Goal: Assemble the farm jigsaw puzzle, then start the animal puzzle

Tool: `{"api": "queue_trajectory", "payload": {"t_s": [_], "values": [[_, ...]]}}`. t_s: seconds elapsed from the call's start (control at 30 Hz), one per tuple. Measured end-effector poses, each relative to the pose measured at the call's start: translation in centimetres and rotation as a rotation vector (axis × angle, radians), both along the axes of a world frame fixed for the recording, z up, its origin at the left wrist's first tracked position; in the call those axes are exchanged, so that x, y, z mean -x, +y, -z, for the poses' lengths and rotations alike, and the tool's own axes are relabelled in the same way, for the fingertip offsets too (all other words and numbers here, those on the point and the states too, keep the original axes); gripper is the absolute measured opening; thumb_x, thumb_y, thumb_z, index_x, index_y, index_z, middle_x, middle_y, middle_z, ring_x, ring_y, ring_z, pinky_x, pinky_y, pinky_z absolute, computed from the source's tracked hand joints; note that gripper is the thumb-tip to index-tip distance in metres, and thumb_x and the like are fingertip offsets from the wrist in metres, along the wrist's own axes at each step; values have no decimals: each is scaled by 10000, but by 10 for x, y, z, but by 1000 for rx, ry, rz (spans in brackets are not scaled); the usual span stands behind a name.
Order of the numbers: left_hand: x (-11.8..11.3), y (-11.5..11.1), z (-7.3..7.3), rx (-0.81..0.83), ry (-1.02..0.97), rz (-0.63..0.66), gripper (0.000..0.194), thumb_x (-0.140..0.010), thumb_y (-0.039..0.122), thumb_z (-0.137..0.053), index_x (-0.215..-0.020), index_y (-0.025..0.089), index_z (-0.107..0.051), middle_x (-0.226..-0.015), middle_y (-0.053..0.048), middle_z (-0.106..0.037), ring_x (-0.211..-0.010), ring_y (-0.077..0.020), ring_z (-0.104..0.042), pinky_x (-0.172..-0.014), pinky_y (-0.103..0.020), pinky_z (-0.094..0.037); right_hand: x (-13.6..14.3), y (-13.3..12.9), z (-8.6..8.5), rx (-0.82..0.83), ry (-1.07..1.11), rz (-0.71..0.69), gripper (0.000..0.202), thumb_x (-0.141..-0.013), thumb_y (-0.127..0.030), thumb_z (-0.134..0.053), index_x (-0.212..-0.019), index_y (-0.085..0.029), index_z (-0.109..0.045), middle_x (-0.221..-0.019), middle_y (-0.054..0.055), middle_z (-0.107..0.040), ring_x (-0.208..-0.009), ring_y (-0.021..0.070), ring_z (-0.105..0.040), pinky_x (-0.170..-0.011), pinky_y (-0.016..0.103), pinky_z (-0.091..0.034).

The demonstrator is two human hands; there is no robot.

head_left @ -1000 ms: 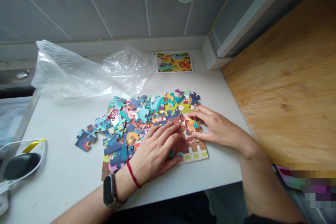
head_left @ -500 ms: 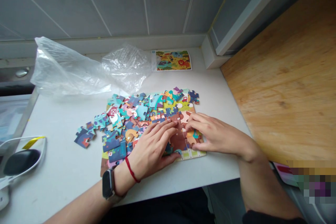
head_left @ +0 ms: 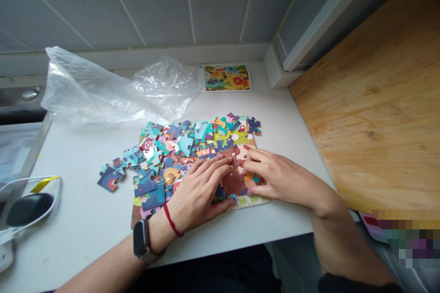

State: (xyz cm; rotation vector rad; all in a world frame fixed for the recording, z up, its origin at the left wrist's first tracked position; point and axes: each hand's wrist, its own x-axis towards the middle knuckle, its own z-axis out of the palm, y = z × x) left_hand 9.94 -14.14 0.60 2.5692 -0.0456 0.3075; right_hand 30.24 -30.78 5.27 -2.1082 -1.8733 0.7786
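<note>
A pile of jigsaw puzzle pieces covers a colourful puzzle board on the white counter. My left hand lies over the pile's front middle, fingers stretched towards a joined brown section and thumb near the board's front edge. It wears a red cord and a dark watch at the wrist. On the right side of the brown section, my right hand has its fingers bent and thumb drawn in around a brown and orange puzzle piece, partly hidden by the fingers.
Crumpled clear plastic bags lie behind the pile. A picture card with animals rests near the wall. On the left are a black oval object and a white cable. A wooden panel borders the counter's right side.
My right hand's fingers have shifted very slightly on the puzzle piece. My left hand and the pile stay practically in place.
</note>
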Motion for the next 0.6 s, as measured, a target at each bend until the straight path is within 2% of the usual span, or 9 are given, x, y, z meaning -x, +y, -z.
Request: {"api": "queue_trajectory", "payload": {"t_s": [0.23, 0.4, 0.6], "values": [[0, 1, 1, -4, 9, 7, 568, -1003, 461, -720, -1445, 190, -488, -1540, -166, -621, -1435, -303, -588, -1171, -470, -457, 5, -3, 0, -35, -73, -10, 149, -906, -246, -829, -958, -232, -690, -1185, 82, -692, -1046, 251, -708, -932, 354, -562], [0, 1, 0, -2, 1, 10, 574, -997, 469, -727, -1444, 194, -494, -1527, -170, -630, -1423, -315, -597, -1160, -479, -465, 8, -3, -5, -50, -95, -16, 134, -909, -213, -819, -1005, -218, -725, -1188, 94, -712, -1049, 253, -719, -984, 384, -573], [-1, 1, -2, -5, -7, 7, 576, -990, 467, -739, -1436, 191, -499, -1519, -164, -639, -1417, -313, -602, -1168, -478, -458, 10, -4, -5, -47, -105, -40, 230, -905, -196, -786, -1121, -194, -705, -1344, 161, -672, -1258, 327, -681, -1078, 469, -570]]}}
